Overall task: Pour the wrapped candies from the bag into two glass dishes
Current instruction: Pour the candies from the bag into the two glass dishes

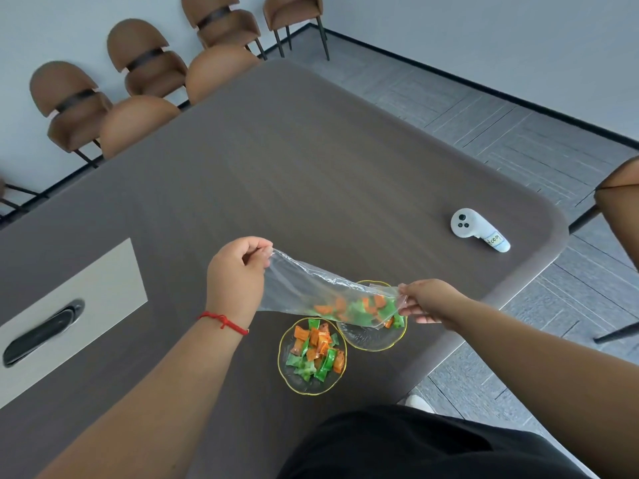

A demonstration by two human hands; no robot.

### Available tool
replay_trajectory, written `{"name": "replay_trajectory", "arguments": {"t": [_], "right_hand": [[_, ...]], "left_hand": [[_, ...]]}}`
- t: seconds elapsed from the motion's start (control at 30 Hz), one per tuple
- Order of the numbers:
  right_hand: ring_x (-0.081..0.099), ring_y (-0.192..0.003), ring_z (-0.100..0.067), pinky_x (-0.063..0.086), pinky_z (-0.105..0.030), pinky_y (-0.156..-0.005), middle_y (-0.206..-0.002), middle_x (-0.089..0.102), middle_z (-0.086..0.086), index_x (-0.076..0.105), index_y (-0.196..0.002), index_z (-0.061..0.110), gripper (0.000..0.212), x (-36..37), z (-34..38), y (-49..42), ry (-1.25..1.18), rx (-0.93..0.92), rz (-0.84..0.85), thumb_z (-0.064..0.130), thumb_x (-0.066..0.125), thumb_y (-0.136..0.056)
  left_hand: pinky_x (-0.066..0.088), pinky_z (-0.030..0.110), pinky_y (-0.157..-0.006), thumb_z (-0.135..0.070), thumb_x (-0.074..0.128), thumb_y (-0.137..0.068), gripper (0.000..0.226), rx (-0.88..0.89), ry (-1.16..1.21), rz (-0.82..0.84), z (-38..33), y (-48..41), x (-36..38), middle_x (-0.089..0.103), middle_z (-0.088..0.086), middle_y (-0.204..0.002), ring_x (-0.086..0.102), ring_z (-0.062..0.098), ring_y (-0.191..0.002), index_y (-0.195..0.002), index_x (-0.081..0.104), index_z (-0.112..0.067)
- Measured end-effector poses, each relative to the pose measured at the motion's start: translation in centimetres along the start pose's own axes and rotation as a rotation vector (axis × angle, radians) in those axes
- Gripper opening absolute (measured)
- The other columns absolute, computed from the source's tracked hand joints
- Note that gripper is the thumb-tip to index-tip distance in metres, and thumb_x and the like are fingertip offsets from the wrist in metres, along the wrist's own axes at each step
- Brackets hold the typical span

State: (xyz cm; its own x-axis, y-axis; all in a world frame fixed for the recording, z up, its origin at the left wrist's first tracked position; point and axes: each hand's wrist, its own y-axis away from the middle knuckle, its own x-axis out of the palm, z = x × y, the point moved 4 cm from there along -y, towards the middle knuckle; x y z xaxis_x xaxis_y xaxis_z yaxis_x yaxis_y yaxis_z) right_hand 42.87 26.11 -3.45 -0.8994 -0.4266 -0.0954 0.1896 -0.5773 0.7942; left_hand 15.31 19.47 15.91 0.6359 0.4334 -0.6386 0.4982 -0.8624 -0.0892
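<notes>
A clear plastic bag is stretched between my hands above the table. My left hand pinches its raised closed end, and my right hand grips its lower end. Orange and green wrapped candies are bunched in that lower end, over the far glass dish with a gold rim. The near glass dish holds a heap of orange and green candies. The two dishes stand side by side, almost touching.
A white handheld controller lies on the dark table to the far right. A grey panel with a black cable slot sits at the left. Brown chairs line the far side; one more stands at right.
</notes>
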Motion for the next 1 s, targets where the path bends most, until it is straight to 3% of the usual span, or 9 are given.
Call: {"name": "replay_trajectory", "arguments": {"t": [0.17, 0.27, 0.57, 0.7, 1.0], "right_hand": [[0.069, -0.073, -0.015, 0.045, -0.024, -0.062, -0.083, 0.067, -0.003, 0.060, -0.098, 0.015, 0.017, 0.0, -0.1, -0.1, -0.002, 0.001, 0.001, 0.029, 0.049, -0.096], [0.069, -0.068, -0.013, 0.046, -0.024, -0.061, -0.086, 0.068, -0.003, 0.061, -0.099, 0.016, 0.017, -0.1, -0.1, -0.2, 0.008, 0.004, 0.003, 0.028, 0.049, -0.096], [0.071, -0.073, -0.017, 0.048, -0.026, -0.064, -0.086, 0.071, -0.007, 0.060, -0.098, 0.015, 0.019, -0.3, -0.5, -0.5, -0.013, 0.023, 0.001, 0.029, 0.049, -0.097], [0.072, -0.075, -0.018, 0.047, -0.026, -0.066, -0.093, 0.072, -0.008, 0.061, -0.098, 0.014, 0.021, -0.5, -0.5, -0.4, -0.008, 0.023, 0.004, 0.029, 0.047, -0.097], [0.073, -0.075, -0.020, 0.049, -0.026, -0.064, -0.100, 0.075, -0.014, 0.064, -0.107, 0.005, 0.031, -2.0, -0.7, -0.1, 0.014, 0.054, -0.015, 0.030, 0.050, -0.094]], "left_hand": [[0.057, 0.046, -0.081, -0.013, 0.059, -0.087, 0.029, 0.018, -0.011, 0.022, -0.8, 0.0, 0.3, 0.070, -0.002, -0.074, 0.069, 0.020, -0.078, -0.075, 0.062, -0.039], [0.057, 0.042, -0.079, -0.013, 0.060, -0.087, 0.020, 0.053, -0.034, 0.061, -1.9, 0.1, 0.8, 0.070, -0.002, -0.075, 0.068, 0.016, -0.074, -0.080, 0.067, -0.030], [0.051, 0.024, -0.075, -0.017, 0.062, -0.087, 0.012, 0.231, -0.119, 0.112, -6.6, -0.1, 2.5, 0.066, -0.013, -0.078, 0.064, 0.008, -0.078, -0.089, 0.073, -0.018], [0.047, 0.018, -0.069, -0.019, 0.059, -0.088, 0.014, 0.276, -0.132, 0.162, -8.8, -0.4, 3.7, 0.061, -0.019, -0.073, 0.060, 0.000, -0.072, -0.089, 0.073, -0.019], [0.057, 0.032, -0.057, -0.019, 0.058, -0.088, 0.014, 0.239, -0.076, 0.197, -11.8, -0.7, 5.1, 0.065, -0.013, -0.070, 0.055, 0.004, -0.046, -0.085, 0.072, -0.018]]}}
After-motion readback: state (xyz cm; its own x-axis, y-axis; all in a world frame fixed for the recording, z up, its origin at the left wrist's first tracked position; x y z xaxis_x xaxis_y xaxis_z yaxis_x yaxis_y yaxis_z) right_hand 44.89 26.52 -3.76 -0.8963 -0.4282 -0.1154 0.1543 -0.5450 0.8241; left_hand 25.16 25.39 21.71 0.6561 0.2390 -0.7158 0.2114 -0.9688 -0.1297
